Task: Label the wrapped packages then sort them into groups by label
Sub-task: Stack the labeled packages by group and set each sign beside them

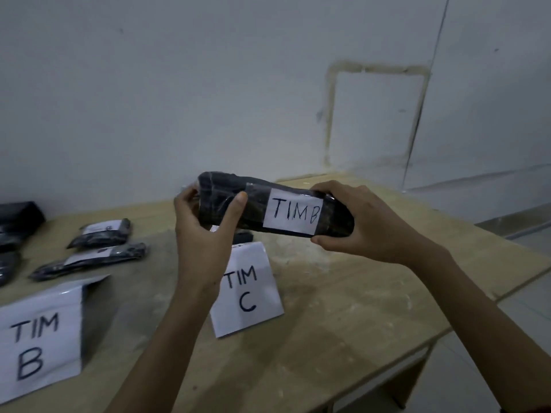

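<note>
A long black wrapped package [256, 204] is held in the air above the table, gripped at both ends. My left hand [205, 231] clasps its left end and my right hand [363, 222] its right end. A white label [293, 215] reading "TIM B" is stuck on its front. On the table stand two folded paper signs: "TIM B" [38, 344] at the near left and "TIM C" [246, 293] under the package. Behind the "TIM B" sign lie two black labelled packages [101, 234], [89, 260].
The wooden table [343, 308] ends at its right edge, with tiled floor [521, 338] beyond. More dark packages [15, 222] lie at the far left edge. A small dark item [243, 236] peeks from behind the "TIM C" sign. A white wall [208, 84] stands behind.
</note>
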